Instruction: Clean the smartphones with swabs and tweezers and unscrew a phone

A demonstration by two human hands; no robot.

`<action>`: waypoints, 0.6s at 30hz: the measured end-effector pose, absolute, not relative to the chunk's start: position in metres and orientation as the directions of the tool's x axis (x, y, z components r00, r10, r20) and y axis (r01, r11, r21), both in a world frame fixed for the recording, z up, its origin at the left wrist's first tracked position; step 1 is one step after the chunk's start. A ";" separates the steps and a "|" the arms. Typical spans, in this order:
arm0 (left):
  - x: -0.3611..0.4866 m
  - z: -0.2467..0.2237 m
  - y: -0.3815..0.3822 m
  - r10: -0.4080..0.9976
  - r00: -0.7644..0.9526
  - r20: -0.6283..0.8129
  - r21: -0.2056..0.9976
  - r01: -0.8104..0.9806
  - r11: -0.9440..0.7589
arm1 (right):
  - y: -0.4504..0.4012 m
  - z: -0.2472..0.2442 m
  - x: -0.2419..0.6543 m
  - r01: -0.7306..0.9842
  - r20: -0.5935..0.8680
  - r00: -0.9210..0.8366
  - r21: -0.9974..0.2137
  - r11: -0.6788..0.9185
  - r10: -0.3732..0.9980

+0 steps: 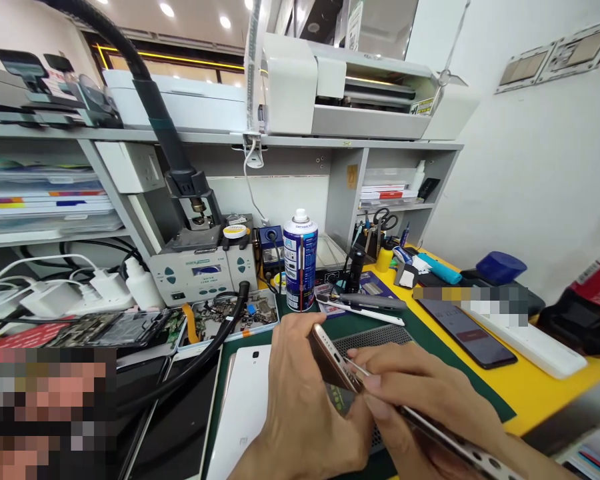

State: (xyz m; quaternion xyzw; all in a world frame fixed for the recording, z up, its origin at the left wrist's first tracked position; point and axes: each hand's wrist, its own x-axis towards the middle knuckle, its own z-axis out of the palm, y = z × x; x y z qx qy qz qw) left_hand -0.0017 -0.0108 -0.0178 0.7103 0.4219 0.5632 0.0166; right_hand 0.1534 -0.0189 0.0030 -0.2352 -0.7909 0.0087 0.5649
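Observation:
My left hand (300,400) is closed around a rose-gold smartphone (333,350), tilted with its bottom edge towards me. Holes and a port show along that edge. In my right hand (425,387) are metal tweezers (455,437) with round holes in the handle. Their thin tip lies against the phone's bottom edge, close to the row of small holes; whether it is in a hole I cannot tell. Both hands meet above a dark perforated metal plate (385,333) on a green mat (460,363). Beside my left wrist lies a white phone (245,407), back side up.
Behind the hands stand a blue spray can (301,267) and a grey soldering station (205,270). A black hose (195,373) crosses the left side over a parts tray (230,327). To the right lie a dark phone (465,333) and a white bar (530,340).

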 end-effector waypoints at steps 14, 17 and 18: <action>-0.001 -0.020 -0.001 0.465 -0.090 0.881 0.389 0.696 -0.603 | -0.020 0.011 0.152 0.356 0.863 -0.208 -0.371 0.858 0.460; 0.000 -0.020 -0.001 0.470 -0.094 0.878 0.392 0.705 -0.592 | -0.019 0.011 0.152 0.350 0.859 -0.246 -0.353 0.868 0.449; 0.000 -0.021 -0.001 0.471 -0.095 0.877 0.392 0.707 -0.588 | -0.018 0.012 0.152 0.345 0.858 -0.264 -0.342 0.874 0.440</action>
